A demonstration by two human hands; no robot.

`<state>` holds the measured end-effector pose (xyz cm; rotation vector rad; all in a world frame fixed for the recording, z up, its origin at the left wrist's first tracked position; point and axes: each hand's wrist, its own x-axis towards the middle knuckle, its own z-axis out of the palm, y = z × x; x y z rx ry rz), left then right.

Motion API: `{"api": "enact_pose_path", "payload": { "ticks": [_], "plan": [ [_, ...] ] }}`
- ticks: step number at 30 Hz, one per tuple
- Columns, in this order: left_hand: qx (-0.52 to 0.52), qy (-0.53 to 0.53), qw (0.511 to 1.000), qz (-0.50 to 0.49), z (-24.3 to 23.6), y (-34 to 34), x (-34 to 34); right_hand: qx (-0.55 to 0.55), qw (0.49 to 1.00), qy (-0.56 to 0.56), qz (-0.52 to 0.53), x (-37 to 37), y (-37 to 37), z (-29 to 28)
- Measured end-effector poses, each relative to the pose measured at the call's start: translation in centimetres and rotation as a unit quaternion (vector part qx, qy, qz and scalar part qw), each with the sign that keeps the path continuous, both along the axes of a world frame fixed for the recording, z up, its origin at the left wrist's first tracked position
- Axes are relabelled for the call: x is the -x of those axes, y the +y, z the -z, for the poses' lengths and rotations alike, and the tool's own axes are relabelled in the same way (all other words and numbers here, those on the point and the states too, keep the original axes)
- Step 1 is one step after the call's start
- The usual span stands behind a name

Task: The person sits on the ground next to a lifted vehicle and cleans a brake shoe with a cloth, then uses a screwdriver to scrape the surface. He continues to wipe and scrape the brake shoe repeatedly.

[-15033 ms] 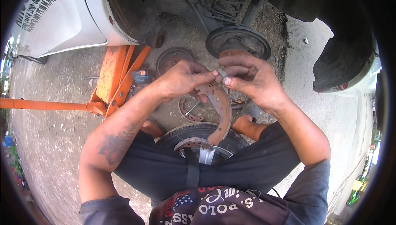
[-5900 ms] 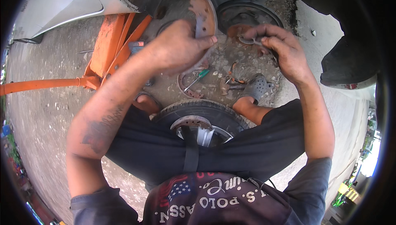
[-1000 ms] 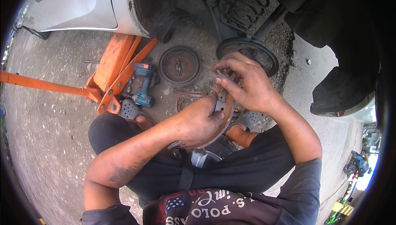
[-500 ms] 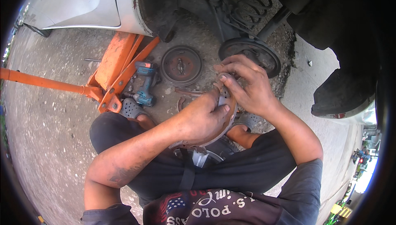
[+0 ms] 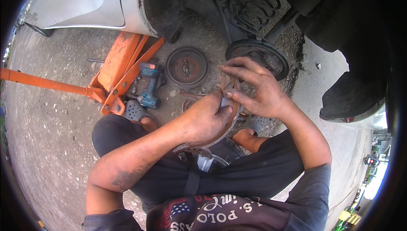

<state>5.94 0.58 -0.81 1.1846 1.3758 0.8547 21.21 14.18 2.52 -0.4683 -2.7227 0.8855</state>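
My left hand (image 5: 207,118) is closed round a curved brake shoe (image 5: 234,123), its thumb pressed along the inner side. The shoe's worn, rust-brown rim sweeps down to a lower end (image 5: 193,149) above my lap. At the upper end, my right hand (image 5: 265,91) grips a rusty narrow part (image 5: 223,80) of the shoe between thumb and fingertips. My fingers hide much of that end. Beyond my left hand, another curved rusty piece (image 5: 186,104) lies on the ground, partly covered.
A round rusty brake drum (image 5: 186,67) lies ahead. Left of it are a teal cordless impact driver (image 5: 149,88) and an orange floor jack (image 5: 118,63) with a long handle. The car's hub assembly (image 5: 258,57) and coil spring (image 5: 260,8) are ahead right; a wheel (image 5: 207,163) is below my hands.
My right thumb has shifted slightly down along the shoe, and the gap between it and the fingers has widened. More of the rusty upper part shows. My left hand keeps its hold.
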Motion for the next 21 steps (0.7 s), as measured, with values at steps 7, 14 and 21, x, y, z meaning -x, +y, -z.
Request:
{"api": "enact_pose_path", "payload": {
  "ticks": [7, 14, 21],
  "plan": [
    [-0.005, 0.025, 1.000, -0.007, 0.56, -0.01, 0.06, -0.050, 0.998, 0.012, 0.023, 0.07, -0.38, 0.22],
    [-0.014, 0.040, 0.999, -0.021, 0.65, -0.11, -0.10, -0.063, 0.997, 0.035, 0.021, 0.05, -0.41, 0.41],
    [-0.023, 0.049, 0.998, -0.025, 0.81, -0.22, -0.11, -0.045, 0.996, 0.065, 0.034, 0.35, -0.59, 0.52]
  ]
}}
